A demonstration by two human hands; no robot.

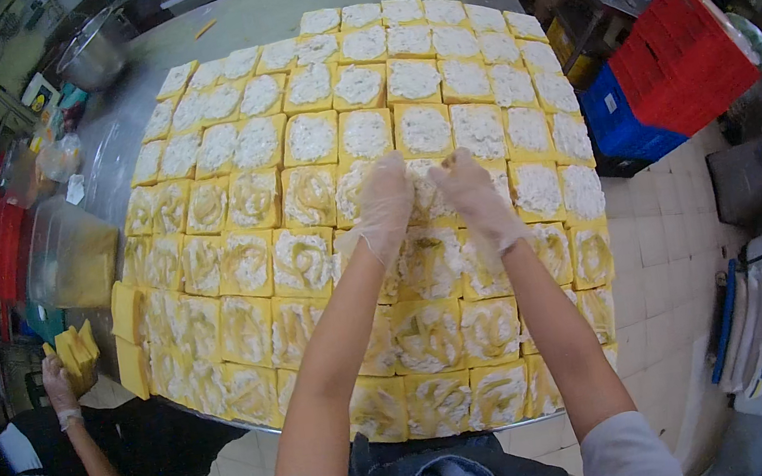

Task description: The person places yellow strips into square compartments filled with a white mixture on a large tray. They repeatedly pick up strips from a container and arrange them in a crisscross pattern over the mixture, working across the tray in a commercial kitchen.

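Rows of square yellow slices, bread or cake by their look, cover the table. On the far rows each slice [360,85] bears a white, lumpy spread [424,130]. Nearer rows also carry pale yellow-green strips [429,336] curled over the spread. Both of my hands wear clear plastic gloves and work low over the middle rows, close together. My left hand [385,200] has its fingers bunched above a white-spread slice; what they hold is hidden. Just to its right, my right hand [475,200] is closed too, fingertips together, their contents too small to name.
The metal table [270,5] extends past the slices. At left stand a clear tub [69,252], a metal bowl [93,56] and a co-worker's gloved hand [62,390] with yellow slices [74,351]. Red crates [671,51] on a blue crate [628,120] stand right.
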